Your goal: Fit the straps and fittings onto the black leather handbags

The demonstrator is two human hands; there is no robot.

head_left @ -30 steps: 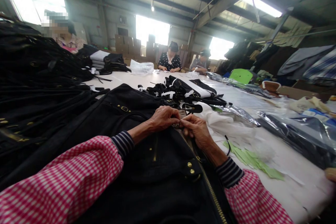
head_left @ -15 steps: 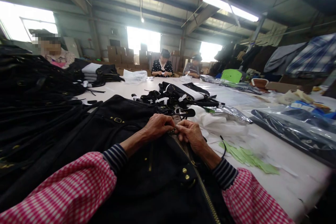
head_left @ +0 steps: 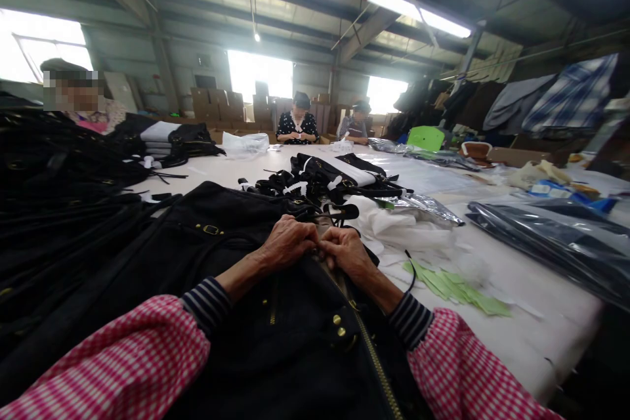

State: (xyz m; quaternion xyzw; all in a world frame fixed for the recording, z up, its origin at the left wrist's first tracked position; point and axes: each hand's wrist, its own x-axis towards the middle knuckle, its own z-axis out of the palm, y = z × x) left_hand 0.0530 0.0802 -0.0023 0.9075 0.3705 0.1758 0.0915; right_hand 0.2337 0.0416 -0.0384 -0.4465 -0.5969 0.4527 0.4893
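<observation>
A black jacket (head_left: 275, 354) with brass snaps and a small buckle lies spread before me. Its brass zipper (head_left: 374, 348) runs down the front, and a beige lining shows at the upper opening. My left hand (head_left: 288, 241) is closed, fingertips pinching the jacket's edge near the top of that opening. Right beside it, my right hand (head_left: 347, 254) pinches the same edge, thumb and finger pressed together. The exact bit between the fingertips is hidden. A thin black cord (head_left: 411, 269) sticks out by my right wrist.
Folded black garments (head_left: 339, 169) with white bands lie beyond my hands. Dark garments (head_left: 59, 210) are heaped at left. White tissue (head_left: 394, 226), green slips (head_left: 457, 289) and plastic-bagged garments (head_left: 551, 243) lie at right on the white table (head_left: 531, 335). Several people sit across the table.
The whole view has shifted slightly, so things appear a little farther left. Both hands remain pinched together at the jacket's edge, with only a small shift of the fingers.
</observation>
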